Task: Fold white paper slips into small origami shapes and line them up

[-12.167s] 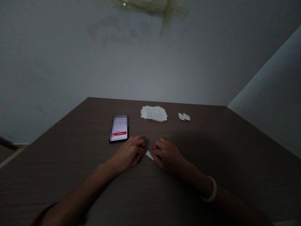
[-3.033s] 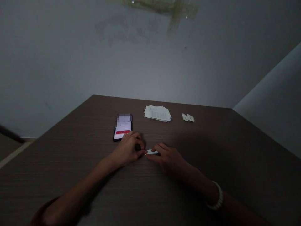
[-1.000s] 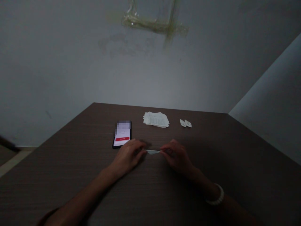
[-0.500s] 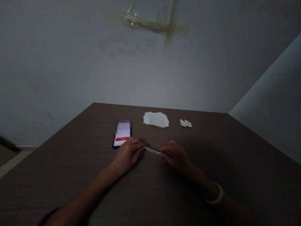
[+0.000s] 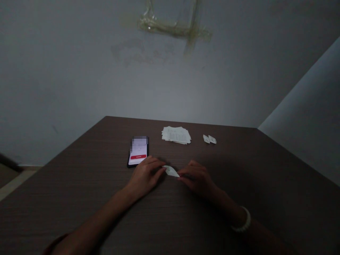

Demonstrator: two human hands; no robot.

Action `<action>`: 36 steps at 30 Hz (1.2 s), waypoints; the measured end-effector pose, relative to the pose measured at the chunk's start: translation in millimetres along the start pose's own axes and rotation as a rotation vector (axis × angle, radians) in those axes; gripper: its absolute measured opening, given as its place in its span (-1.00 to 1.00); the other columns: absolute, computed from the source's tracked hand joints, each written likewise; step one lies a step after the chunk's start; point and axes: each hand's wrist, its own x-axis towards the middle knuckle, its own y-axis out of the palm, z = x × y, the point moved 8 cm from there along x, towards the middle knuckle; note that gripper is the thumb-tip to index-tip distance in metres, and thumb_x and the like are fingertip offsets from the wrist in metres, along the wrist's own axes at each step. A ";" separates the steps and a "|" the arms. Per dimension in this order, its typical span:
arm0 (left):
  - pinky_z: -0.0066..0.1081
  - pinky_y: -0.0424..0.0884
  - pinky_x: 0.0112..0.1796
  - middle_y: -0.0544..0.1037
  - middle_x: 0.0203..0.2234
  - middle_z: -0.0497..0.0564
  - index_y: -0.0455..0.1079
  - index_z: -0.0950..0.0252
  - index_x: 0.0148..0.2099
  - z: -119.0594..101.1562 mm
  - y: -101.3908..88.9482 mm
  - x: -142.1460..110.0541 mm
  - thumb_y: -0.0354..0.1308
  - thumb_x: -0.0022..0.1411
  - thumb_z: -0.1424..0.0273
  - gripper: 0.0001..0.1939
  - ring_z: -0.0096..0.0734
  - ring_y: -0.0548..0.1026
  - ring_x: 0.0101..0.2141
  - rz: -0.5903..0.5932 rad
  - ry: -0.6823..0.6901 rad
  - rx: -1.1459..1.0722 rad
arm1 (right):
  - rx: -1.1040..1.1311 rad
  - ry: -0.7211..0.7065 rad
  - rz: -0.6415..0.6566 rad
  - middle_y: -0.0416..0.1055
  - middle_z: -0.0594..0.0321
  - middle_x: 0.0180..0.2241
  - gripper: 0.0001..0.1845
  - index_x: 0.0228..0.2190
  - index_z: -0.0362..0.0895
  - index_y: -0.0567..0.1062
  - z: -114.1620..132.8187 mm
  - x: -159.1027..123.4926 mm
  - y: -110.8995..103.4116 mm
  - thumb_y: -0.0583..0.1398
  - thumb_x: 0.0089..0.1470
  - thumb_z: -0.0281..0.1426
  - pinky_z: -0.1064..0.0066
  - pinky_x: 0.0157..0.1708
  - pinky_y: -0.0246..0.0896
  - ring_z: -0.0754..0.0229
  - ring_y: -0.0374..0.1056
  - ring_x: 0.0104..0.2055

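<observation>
A small white folded paper piece (image 5: 171, 171) lies on the dark wooden table (image 5: 79, 198) between my hands. My left hand (image 5: 145, 175) pinches its left end with curled fingers. My right hand (image 5: 198, 177), with a white bead bracelet on its wrist, pinches the right end. Both hands rest low on the table top. The light is dim and the folds of the paper are hard to make out.
A lit phone (image 5: 138, 151) lies just beyond my left hand. A stack of white paper slips (image 5: 176, 134) sits farther back, with two small folded paper pieces (image 5: 209, 139) to its right. A grey wall rises behind the table's far edge.
Over the last second the paper has turned from a thin stretched strip into a broader tilted shape, and my hands have drawn a little closer together. Since the earliest frames the head has tilted up slightly.
</observation>
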 end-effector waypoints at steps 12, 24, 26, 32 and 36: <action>-0.24 0.37 -0.19 0.53 -0.32 0.04 0.44 0.29 -0.15 -2.3 1.8 -1.6 0.05 0.22 0.51 -0.82 -0.27 0.44 -0.24 -0.020 0.011 0.016 | -0.096 -0.116 0.151 0.55 0.25 -0.31 -0.83 -0.19 -0.11 0.53 17.4 2.1 11.5 0.17 0.19 -0.42 0.37 -0.28 0.22 0.20 0.37 -0.32; -0.28 0.34 -0.29 0.54 -0.42 0.02 0.45 0.30 -0.23 -4.6 -6.0 -0.8 0.06 0.20 0.49 -0.85 -0.31 0.42 -0.35 -0.158 0.017 0.007 | -0.053 -0.143 0.155 0.56 0.23 -0.30 -0.85 -0.23 -0.15 0.53 28.1 3.9 14.9 0.19 0.17 -0.38 0.38 -0.27 0.21 0.21 0.41 -0.33; -0.29 0.34 -0.30 0.53 -0.45 0.00 0.46 0.30 -0.25 -8.6 -7.0 -0.8 0.06 0.20 0.49 -0.85 -0.33 0.41 -0.38 -0.165 0.035 0.018 | -0.051 -0.104 0.139 0.56 0.25 -0.35 -0.88 -0.29 -0.13 0.53 28.1 5.1 13.8 0.19 0.16 -0.39 0.40 -0.34 0.19 0.23 0.38 -0.39; -0.32 0.33 -0.31 0.53 -0.45 0.01 0.47 0.31 -0.27 -13.4 -1.9 -2.9 0.07 0.20 0.50 -0.85 -0.31 0.39 -0.36 -0.150 0.071 0.043 | -0.045 0.072 0.033 0.50 0.29 -0.49 -0.88 -0.36 -0.12 0.52 15.7 6.2 13.2 0.25 0.08 -0.32 0.45 -0.43 0.13 0.28 0.31 -0.50; -0.32 0.33 -0.28 0.53 -0.42 0.00 0.46 0.30 -0.24 -15.3 3.1 -4.6 0.07 0.21 0.51 -0.85 -0.32 0.39 -0.34 -0.140 0.115 0.055 | 0.052 0.188 -0.004 0.49 0.32 -0.48 -0.76 -0.20 -0.11 0.50 4.9 5.5 16.9 0.27 0.05 -0.33 0.49 -0.44 0.16 0.32 0.29 -0.53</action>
